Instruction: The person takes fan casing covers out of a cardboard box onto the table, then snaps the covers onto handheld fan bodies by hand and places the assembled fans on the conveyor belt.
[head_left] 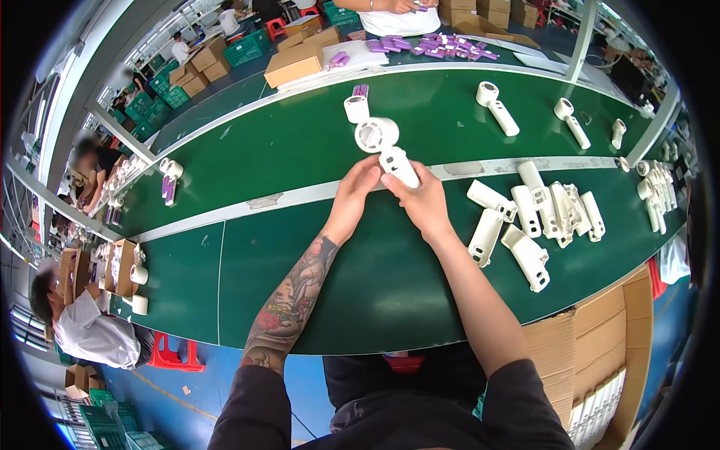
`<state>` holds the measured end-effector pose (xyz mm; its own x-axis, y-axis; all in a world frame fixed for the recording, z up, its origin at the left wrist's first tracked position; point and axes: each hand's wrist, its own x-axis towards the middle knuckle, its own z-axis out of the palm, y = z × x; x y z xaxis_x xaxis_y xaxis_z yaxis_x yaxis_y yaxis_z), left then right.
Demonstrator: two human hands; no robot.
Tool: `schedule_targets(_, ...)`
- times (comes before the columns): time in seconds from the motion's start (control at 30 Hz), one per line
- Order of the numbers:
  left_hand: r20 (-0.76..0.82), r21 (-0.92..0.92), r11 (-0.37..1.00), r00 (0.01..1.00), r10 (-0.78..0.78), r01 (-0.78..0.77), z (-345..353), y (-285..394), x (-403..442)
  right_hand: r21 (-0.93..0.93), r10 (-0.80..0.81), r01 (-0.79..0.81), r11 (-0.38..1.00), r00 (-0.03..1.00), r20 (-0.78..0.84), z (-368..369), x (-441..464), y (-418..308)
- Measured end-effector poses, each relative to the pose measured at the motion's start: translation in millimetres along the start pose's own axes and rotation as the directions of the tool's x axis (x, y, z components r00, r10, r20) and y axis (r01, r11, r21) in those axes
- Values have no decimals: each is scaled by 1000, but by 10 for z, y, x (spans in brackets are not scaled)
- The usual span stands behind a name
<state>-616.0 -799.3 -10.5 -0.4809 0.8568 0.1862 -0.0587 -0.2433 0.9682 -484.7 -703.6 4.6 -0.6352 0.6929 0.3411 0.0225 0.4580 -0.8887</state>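
Observation:
A white fan-like device with a round head [376,134] and a white handle [400,167] is held over the near edge of the green belt. My left hand [358,187] has its fingers closed around the lower left side of the handle. On the right side, my right hand [422,196] grips the same handle, its thumb on the near end. Just behind the round head, another white round part with a purple piece [356,109] lies on the belt. Several white handle shells [530,257] are heaped on the green table to the right of my right hand.
More white devices lie along the green belt [262,157], at left [171,169] and right [497,109]. Purple pieces [450,46] cover the far bench beside a co-worker. Open cardboard box [634,337] at lower right; seated person [97,330] at left; metal posts [581,41] rise beside the belt.

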Motion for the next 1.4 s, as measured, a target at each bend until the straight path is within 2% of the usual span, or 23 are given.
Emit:
schedule_targets(0.07, -123, 91, 995, 992, 38, -27, -37, -59, 135, 432, 195, -213, 876, 977, 85, -123, 48, -76)
schedule_targets(0.13, -254, 184, 982, 963, 93, -46, -115, -127, 290, 742, 317, -399, 539, 912, 261, -232, 105, -146)
schedule_targets(0.2, -317, 388, 921, 935, 158, -24, -158, -228, 530, 753, 306, -439, 490, 895, 323, -339, 156, -122)
schedule_targets(0.23, -331, 394, 918, 928, 172, -30, -172, -296, 690, 751, 290, -442, 491, 896, 337, -384, 188, -73)
schedule_targets(0.3, -405, 636, 769, 879, 252, 72, -236, -409, 976, 724, 323, -402, 560, 911, 257, -420, 241, 46)
schedule_targets(0.37, -458, 649, 753, 846, 274, 107, -275, -513, 1227, 719, 294, -252, 648, 953, 69, -464, 320, 257)
schedule_targets(0.4, -477, 645, 756, 831, 285, 111, -326, -626, 1352, 665, 308, -206, 718, 951, -37, -563, 345, 232)
schedule_targets(0.43, -474, 661, 746, 817, 329, 82, -367, -743, 1479, 659, 298, -210, 722, 954, -22, -657, 367, 209)
schedule_targets(0.53, -491, 677, 731, 796, 354, 92, -467, -785, 1714, 260, 102, -8, 966, 931, -351, -1002, 388, -78)
schedule_targets(0.57, -501, 682, 720, 798, 335, 126, -467, -757, 1783, 249, 94, -6, 969, 935, -343, -1170, 372, -206)
schedule_targets(0.6, -510, 687, 709, 801, 315, 158, -458, -739, 1847, -94, 99, -111, 989, 987, -124, -1347, 337, -339)
schedule_targets(0.63, -518, 690, 698, 804, 291, 191, -450, -716, 1887, -440, 181, -127, 889, 980, 84, -1451, 295, -387)
schedule_targets(0.7, -524, 689, 681, 819, 234, 247, -361, -562, 1915, -739, 108, 94, 667, 969, 221, -1566, 165, -254)
schedule_targets(0.73, -521, 699, 652, 833, 183, 294, -302, -436, 1925, -747, 109, 99, 657, 969, 224, -1602, 124, -152)
schedule_targets(0.8, -513, 723, 578, 854, 85, 378, -242, -280, 1960, -862, 248, 121, 493, 930, 272, -1621, 102, 25)
schedule_targets(1.0, -514, 677, 659, 851, 107, 327, -259, -298, 1896, -888, 352, 39, 458, 909, 221, -1455, 185, -38)
schedule_targets(1.07, -453, 431, 882, 891, 29, 191, -343, -226, 1733, -897, 310, 93, 432, 919, 245, -1437, 181, 19)
schedule_targets(1.13, -357, 123, 991, 934, -13, 61, -421, -139, 1532, -902, 267, 140, 408, 927, 265, -1425, 185, 52)
schedule_targets(1.2, -368, -82, 996, 930, -10, -22, -455, -73, 1329, -893, 196, 135, 429, 951, 238, -1426, 208, 53)
schedule_targets(1.23, -370, -72, 997, 929, -3, -25, -546, -108, 1297, -885, 132, 133, 446, 968, 212, -1406, 232, 66)
schedule_targets(1.3, -343, -351, 914, 936, 76, -203, -732, -189, 1186, -870, 11, 137, 475, 987, 161, -1356, 271, 53)
schedule_targets(1.33, -348, -347, 916, 934, 76, -203, -778, -127, 1074, -866, 11, 142, 479, 986, 167, -1299, 274, -30)
schedule_targets(1.4, -383, -534, 826, 923, -47, -180, -810, 47, 858, -567, 87, 10, 823, 986, 144, -1193, 288, -334)
